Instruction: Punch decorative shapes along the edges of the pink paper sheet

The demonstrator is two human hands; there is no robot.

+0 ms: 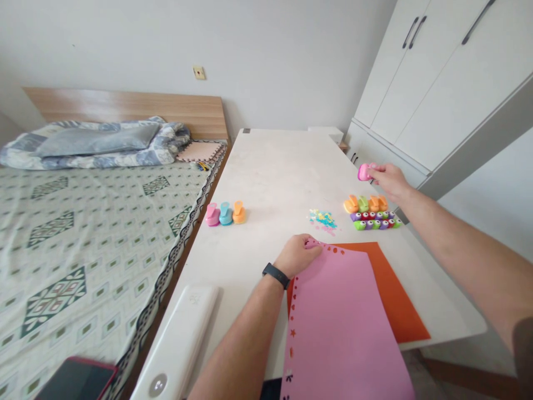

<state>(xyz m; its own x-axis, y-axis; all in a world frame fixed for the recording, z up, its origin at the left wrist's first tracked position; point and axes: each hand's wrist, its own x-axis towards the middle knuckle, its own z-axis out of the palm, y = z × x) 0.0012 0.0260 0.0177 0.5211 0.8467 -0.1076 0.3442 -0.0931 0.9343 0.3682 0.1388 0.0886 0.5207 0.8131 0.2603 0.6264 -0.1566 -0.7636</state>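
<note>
My left hand (298,254), with a dark band on its wrist, grips the top left corner of a pink sheet of paper (341,316). Small punched shapes run along the sheet's left and top edges. Under it lies an orange sheet (400,305), showing at the right. Out to the right, my right hand (389,180) holds a pink craft punch (365,171) in the air. Below that hand stand several orange and green craft punches (366,203) and rows of smaller coloured punches (375,220).
Three craft punches (225,213) stand at the table's left. Loose paper cutouts (323,220) lie in a small heap beyond the sheets. A long white device (179,344) lies along the near left edge. A bed (104,239) adjoins the left; white cabinets (400,72) rise at the right.
</note>
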